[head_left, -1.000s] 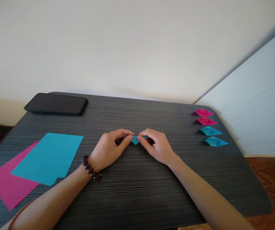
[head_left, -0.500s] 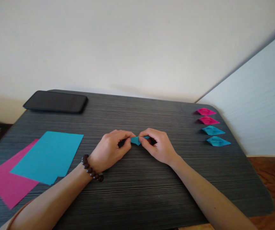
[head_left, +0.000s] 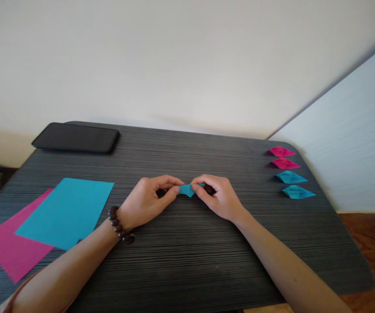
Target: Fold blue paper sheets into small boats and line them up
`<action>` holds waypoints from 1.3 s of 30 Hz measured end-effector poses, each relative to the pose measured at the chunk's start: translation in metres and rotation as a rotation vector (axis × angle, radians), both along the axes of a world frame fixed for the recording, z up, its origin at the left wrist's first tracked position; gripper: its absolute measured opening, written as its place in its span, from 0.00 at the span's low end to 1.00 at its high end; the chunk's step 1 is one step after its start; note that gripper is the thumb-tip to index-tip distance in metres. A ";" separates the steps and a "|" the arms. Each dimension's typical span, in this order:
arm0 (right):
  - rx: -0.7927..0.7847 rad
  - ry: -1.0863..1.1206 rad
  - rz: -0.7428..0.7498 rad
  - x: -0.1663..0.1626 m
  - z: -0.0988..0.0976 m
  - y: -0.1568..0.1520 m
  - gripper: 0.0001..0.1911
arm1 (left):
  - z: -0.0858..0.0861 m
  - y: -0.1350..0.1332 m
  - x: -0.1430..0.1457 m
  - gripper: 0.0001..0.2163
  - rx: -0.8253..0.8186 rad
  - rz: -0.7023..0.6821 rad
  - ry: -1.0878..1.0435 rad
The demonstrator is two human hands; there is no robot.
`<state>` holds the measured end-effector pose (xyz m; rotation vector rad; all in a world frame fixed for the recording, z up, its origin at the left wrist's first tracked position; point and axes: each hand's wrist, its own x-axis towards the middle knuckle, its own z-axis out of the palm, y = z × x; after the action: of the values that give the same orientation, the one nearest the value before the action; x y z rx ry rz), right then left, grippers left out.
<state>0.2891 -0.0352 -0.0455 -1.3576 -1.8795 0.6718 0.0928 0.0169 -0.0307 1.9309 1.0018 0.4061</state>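
Observation:
Between my two hands is a small folded piece of blue paper (head_left: 186, 190), held just over the middle of the dark table. My left hand (head_left: 151, 198), with a dark bead bracelet at the wrist, pinches its left end between thumb and fingers. At the right part, my right hand (head_left: 218, 196) grips it the same way, thumb in front. A pointed flap hangs down at the centre of the paper. Fingertips cover both ends, so the full shape is partly hidden.
Flat blue paper (head_left: 66, 211) overlaps a pink sheet (head_left: 14, 245) on the left. A black phone (head_left: 75, 137) lies at the back left. Folded pink paper boats (head_left: 282, 151) and blue paper boats (head_left: 291, 177) line the right side. A pale wall borders the table's (head_left: 181, 261) back.
Slightly more of the blue paper's centre shows between my hands. My left hand has shifted a little, its wrist moving left, and my right hand has moved slightly right.

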 end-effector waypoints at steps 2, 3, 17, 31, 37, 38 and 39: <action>0.018 -0.001 0.004 -0.002 -0.002 -0.001 0.07 | 0.000 0.000 0.001 0.11 0.046 0.000 0.011; 0.026 0.001 0.013 -0.002 -0.002 -0.001 0.07 | -0.001 0.000 0.001 0.11 0.080 -0.009 0.015; 0.011 0.029 0.039 -0.004 0.003 0.000 0.08 | 0.000 0.000 0.000 0.11 0.048 -0.010 -0.032; -0.078 0.066 0.012 -0.001 0.002 0.000 0.09 | -0.001 0.004 -0.003 0.13 0.034 -0.089 -0.056; -0.088 0.070 -0.046 0.000 0.001 -0.001 0.10 | 0.000 0.003 -0.003 0.12 0.013 -0.026 -0.055; -0.080 0.072 -0.048 -0.001 0.000 -0.001 0.10 | 0.000 0.003 -0.003 0.12 0.012 -0.021 -0.052; -0.073 0.075 -0.050 -0.001 0.000 -0.001 0.10 | -0.001 0.002 -0.003 0.11 0.017 -0.019 -0.050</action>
<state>0.2879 -0.0361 -0.0452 -1.4010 -1.7717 0.7619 0.0902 0.0193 -0.0313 1.9346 0.9503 0.4507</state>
